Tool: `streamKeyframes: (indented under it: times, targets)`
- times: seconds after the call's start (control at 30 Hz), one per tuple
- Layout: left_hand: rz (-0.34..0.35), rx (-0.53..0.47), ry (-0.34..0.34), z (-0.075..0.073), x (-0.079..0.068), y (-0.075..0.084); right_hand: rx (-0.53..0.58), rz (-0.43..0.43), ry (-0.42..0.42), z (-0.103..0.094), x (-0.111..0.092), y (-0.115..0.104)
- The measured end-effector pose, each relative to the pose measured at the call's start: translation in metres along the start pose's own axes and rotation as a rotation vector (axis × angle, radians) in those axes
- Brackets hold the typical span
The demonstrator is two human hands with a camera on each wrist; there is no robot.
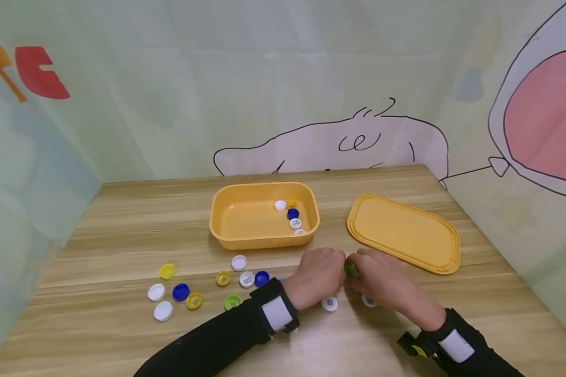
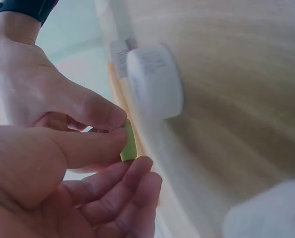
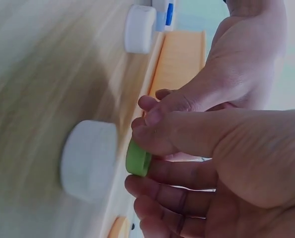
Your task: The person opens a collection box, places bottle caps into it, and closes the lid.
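A green bottle cap is held up off the table between the two hands, in front of the yellow tub. In the head view the hands mostly cover it. My left hand pinches it between thumb and fingers, and my right hand pinches it from the other side. The hands nearly touch each other. Below them on the table lie a white cap with a printed mark and another white cap, partly hidden by the right hand. Both white caps stand apart from the fingers.
The yellow tub at the back holds several white, blue and yellow caps. Its flat yellow lid lies to the right. Left of the hands are scattered several caps, including a blue cap, a yellow cap and a green cap.
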State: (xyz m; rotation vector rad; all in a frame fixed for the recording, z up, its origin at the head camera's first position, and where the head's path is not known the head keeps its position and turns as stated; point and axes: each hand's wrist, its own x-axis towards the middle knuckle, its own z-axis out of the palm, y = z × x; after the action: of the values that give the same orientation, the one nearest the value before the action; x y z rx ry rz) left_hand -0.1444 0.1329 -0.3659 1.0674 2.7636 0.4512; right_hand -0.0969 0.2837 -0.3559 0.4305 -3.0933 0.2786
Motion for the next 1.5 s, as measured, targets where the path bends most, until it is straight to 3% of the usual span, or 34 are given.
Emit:
streamKeyframes:
  times: [0.23,0.47,0.83,1.07,1.5]
  targets:
    - [0.021,-0.097,0.109,-0.016,-0.006,-0.008,-0.031,-0.094,0.144,-0.009,0.005,-0.009]
    - [-0.014,-0.273,0.142,-0.039,-0.014,-0.018,-0.044,-0.125,0.231,-0.020,0.017,-0.023]
    - [-0.053,-0.245,0.275,-0.078,-0.022,-0.035,-0.053,-0.207,0.349,-0.039,0.044,-0.042]
    - [-0.092,-0.251,0.333,-0.095,-0.022,-0.051,-0.029,-0.214,0.348,-0.052,0.072,-0.050]
    - [-0.204,-0.236,0.335,-0.098,-0.011,-0.084,-0.019,-0.212,0.260,-0.042,0.116,-0.059]
